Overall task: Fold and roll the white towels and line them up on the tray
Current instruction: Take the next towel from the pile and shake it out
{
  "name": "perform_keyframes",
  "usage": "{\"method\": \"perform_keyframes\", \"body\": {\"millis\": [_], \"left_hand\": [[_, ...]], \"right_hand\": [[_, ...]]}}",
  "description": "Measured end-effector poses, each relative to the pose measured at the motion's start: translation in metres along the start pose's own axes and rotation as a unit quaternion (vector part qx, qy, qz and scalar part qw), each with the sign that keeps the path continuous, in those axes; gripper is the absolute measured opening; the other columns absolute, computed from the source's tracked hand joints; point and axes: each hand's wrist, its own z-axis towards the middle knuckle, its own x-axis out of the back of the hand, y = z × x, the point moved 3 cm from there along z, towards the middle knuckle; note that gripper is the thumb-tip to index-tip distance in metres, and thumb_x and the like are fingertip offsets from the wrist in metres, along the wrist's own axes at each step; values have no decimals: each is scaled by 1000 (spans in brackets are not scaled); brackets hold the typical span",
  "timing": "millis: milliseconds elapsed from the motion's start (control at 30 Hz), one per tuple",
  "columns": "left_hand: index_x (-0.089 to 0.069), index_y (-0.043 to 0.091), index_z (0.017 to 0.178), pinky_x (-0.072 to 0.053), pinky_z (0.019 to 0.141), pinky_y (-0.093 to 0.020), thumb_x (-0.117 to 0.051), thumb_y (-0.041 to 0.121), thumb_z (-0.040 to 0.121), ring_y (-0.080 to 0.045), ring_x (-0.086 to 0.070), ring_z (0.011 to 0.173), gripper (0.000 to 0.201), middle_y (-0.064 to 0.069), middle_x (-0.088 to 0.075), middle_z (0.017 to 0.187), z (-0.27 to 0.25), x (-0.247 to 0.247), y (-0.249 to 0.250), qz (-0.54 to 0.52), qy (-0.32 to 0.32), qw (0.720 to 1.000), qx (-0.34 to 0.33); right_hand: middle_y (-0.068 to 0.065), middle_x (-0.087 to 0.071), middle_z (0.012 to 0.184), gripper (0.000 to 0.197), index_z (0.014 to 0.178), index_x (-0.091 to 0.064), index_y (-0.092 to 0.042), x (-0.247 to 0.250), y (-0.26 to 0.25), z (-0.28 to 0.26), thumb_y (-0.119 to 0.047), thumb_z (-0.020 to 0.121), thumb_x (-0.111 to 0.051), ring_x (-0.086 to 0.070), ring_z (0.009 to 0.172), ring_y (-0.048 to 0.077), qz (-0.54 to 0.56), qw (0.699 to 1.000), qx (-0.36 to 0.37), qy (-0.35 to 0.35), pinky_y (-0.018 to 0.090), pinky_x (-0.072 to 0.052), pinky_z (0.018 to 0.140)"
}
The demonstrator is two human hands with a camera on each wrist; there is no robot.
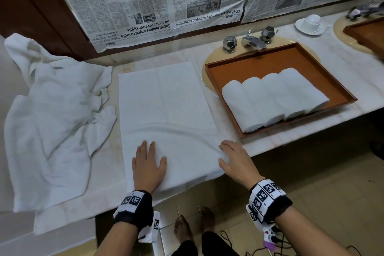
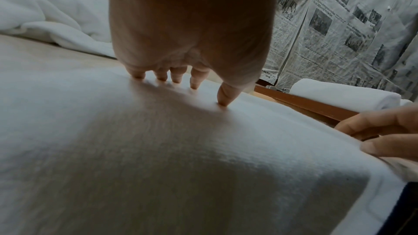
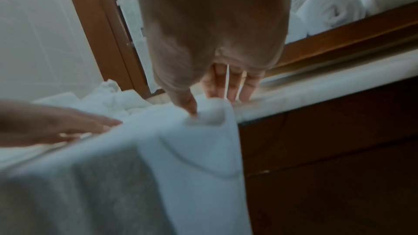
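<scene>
While the folded towel (image 1: 166, 106) lies flat on the counter (image 1: 291, 131), its long axis runs away from the person, and its near end hangs a little over the counter edge. The left hand (image 1: 148, 164) presses flat on this near end, fingers straight and spread. The right hand (image 1: 236, 160) is at the near right corner; its thumb (image 3: 187, 104) seems to pinch a small bunch of cloth against the fingers (this view is blurred). Both hands are at the near end, so I judge the roll would go forward, away from the body. To the right, just beside the towel, the tray (image 1: 259, 62) holds four rolls (image 1: 274, 97) side by side. More towels (image 1: 52, 120) lie crumpled at the left.
</scene>
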Motion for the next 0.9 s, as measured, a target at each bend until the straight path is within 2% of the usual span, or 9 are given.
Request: {"method": "perform_keyframes", "body": {"millis": [133,200,300,433,533,633,700,800,900], "left_hand": [[-25,18,156,-11,122,-50,-39,49,93,-27,-6,153,71,-7,-9,166,0,-1,-4,-1,-5,1000,-7],[-25,19,156,-10,123,-49,-39,49,94,-27,-5,153,70,-6,-9,166,-1,-1,-4,-2,-3,1000,-9],[-27,19,156,-11,123,-48,-35,53,89,-26,-7,153,75,-5,-11,166,-2,0,-4,-12,4,1000,-10],[-30,21,155,-15,123,-46,-35,55,87,-25,-10,153,76,-4,-14,166,-3,1,-8,-19,9,1000,-19],[-31,23,154,-19,122,-45,-28,63,84,-25,-13,152,81,-2,-17,165,-7,5,-13,-13,11,1000,-24],[-34,24,152,-25,118,-49,-21,66,81,-30,-18,150,84,-3,-21,164,-3,12,-14,20,32,999,-23],[-33,25,154,-23,118,-52,-19,67,83,-32,-18,150,83,-3,-20,164,8,16,-13,34,30,999,-28],[-31,32,155,-18,117,-58,-18,65,88,-32,-17,151,75,3,-18,165,26,11,-10,60,-10,997,-40],[-34,38,153,-21,115,-63,-23,62,93,-30,-21,150,65,5,-21,164,46,6,-4,85,-19,994,-66]], "right_hand": [[1,-44,148,44,140,-48,-14,0,5,5,-26,97,-53,-38,135,17,-43,998,-15,37,34,-33,113],[3,-41,151,45,141,-48,-14,0,-7,8,-26,97,-52,-37,139,18,-41,998,12,50,33,-27,116],[3,-33,157,53,149,-38,-14,-15,-33,16,-35,101,-44,-29,145,18,-59,996,73,-6,31,-17,118],[-1,-7,166,69,158,-16,-16,-30,-21,31,-53,99,-13,-4,153,14,-106,992,35,-56,35,0,122],[-4,3,166,76,159,-6,-17,-28,-17,39,-51,92,8,4,153,14,-146,987,-2,-59,37,10,119],[-6,10,164,80,158,-2,-17,-32,-38,47,-56,91,17,9,152,12,-148,985,42,-77,37,12,120],[-8,17,161,85,158,3,-18,-40,-54,55,-58,85,21,13,151,12,-148,981,74,-102,36,15,119],[-10,16,160,82,158,2,-18,-47,-72,73,-57,87,13,11,151,12,-137,980,90,-114,37,18,116],[-6,-4,162,71,157,-22,-16,-56,-85,92,-54,100,0,-16,151,18,-159,973,91,-138,42,1,119]]}}
